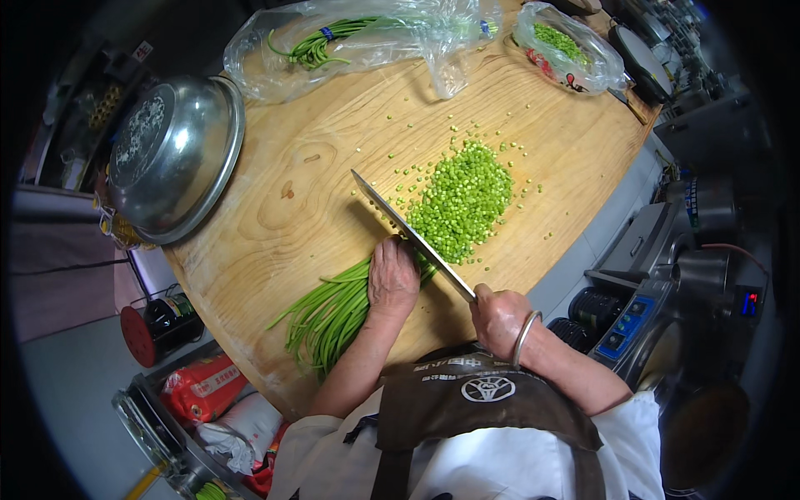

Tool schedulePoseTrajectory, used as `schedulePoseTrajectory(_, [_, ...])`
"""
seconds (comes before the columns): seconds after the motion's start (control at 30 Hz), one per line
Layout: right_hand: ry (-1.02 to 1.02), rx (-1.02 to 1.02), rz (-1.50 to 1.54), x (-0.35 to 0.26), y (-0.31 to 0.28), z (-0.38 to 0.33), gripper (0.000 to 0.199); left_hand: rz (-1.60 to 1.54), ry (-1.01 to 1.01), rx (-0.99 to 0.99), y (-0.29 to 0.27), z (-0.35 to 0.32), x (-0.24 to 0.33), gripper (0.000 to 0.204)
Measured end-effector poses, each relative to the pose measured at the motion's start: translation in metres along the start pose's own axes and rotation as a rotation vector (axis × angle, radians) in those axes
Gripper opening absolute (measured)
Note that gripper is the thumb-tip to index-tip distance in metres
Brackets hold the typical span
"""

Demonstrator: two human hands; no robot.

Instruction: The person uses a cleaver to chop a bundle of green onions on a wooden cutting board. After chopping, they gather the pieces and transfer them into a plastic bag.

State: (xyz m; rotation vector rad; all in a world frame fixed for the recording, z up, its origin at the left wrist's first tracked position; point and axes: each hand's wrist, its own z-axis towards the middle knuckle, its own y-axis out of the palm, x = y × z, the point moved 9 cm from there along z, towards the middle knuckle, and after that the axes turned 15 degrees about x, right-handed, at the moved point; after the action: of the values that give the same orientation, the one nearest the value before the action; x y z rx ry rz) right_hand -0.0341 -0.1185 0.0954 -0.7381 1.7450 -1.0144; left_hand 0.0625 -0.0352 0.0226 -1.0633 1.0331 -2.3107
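My left hand [394,275] is closed over a bundle of long green garlic scapes [333,312], pressing it on the wooden table; the loose ends fan out to the left. In my right hand [500,318] is the handle of a large knife [425,246]. Its blade slants up and to the left, right beside the fingers of my left hand. The blade hides the cut end of the bundle. Beyond the knife lies a heap of chopped green pieces [467,196], with stray bits scattered around it.
An upturned metal basin [179,154] sits at the table's left edge. At the back are a clear plastic bag [392,58] of tied green stems and another bag [600,71] with chopped green pieces. A small knife [629,107] lies at the far right edge of the wooden table [287,225].
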Motion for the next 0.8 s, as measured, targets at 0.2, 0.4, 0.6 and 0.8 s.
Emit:
schedulePoseTrajectory(0.2, [0.007,-0.054,-0.004,0.006,0.024,0.019,0.012,0.026,0.013,-0.09,0.003,0.0,0.002,0.014])
schedulePoseTrajectory(0.4, [-0.045,0.113,0.127,0.008,0.018,0.026,0.012,-0.02,0.027,0.079,-0.01,0.005,0.004,0.014])
schedulePoseTrajectory(0.6, [0.01,-0.05,-0.009,-0.007,0.003,-0.001,0.011,-0.063,-0.052,0.07,-0.007,0.001,-0.002,0.015])
schedulePoseTrajectory(0.8, [0.099,-0.158,-0.016,0.002,0.031,0.02,0.015,0.024,-0.05,-0.046,-0.001,0.001,-0.001,0.012])
